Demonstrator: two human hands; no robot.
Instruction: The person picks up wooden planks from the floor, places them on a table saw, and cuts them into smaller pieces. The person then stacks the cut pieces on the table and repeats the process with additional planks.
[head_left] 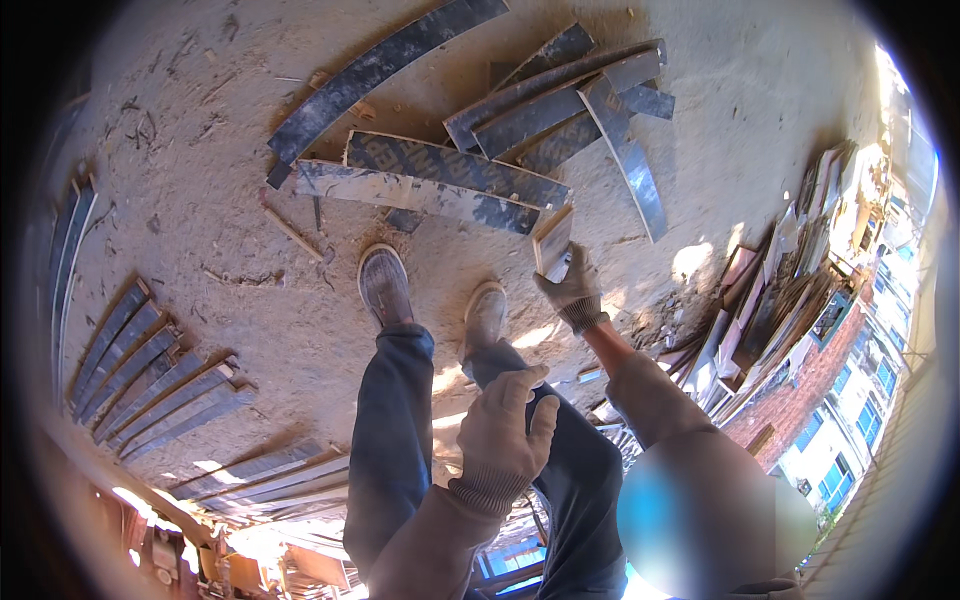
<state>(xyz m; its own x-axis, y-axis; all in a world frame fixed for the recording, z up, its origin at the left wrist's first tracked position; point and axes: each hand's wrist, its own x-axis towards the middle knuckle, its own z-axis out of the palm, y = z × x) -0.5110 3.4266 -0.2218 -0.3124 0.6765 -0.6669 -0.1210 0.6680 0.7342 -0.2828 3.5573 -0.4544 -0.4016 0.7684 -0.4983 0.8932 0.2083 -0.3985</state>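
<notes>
My right hand (572,288), in a grey-brown knitted glove, grips the near end of a short wooden board (553,240) with a pale face. That board stands tilted above the dirt, just beyond my right shoe. My left hand (508,425), gloved the same way, hovers in front of my right knee. Its thumb is apart from the stretched, slightly bent fingers, and I see nothing held in it. Ahead lie a dark-faced plank (455,168) and a dirt-smeared plank (415,190), side by side and close to the board's far end.
A loose pile of dark planks (560,105) lies farther ahead, with a long plank (375,80) left of it. Rows of planks (150,370) rest at the left. Scrap boards (770,290) are heaped at the right. A thin stick (292,232) lies near my left shoe.
</notes>
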